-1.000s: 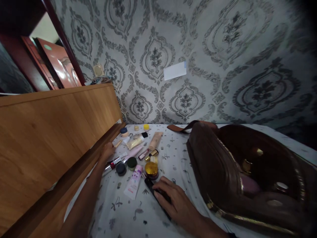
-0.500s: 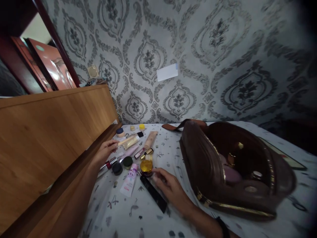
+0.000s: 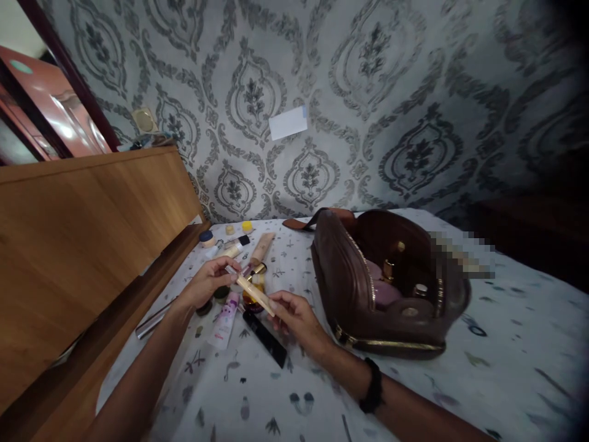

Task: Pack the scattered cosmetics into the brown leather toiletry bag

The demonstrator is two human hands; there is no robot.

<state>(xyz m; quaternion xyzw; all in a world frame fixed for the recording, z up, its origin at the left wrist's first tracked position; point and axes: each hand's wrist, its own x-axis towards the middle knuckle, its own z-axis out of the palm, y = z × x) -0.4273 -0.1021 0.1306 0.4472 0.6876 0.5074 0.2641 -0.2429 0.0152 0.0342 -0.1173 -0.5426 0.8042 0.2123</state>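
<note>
beige stick [image 3: 256, 295] slants near the frame's centre, each end in a narrow, pinching grip: left hand [image 3: 208, 283] upper left, right hand [image 3: 298, 318] lower right. black tube [image 3: 264, 338] lies just below. brown bag [image 3: 381, 307] edges close on the right; printed cloth [image 3: 243, 383] opens out at lower centre.
</note>
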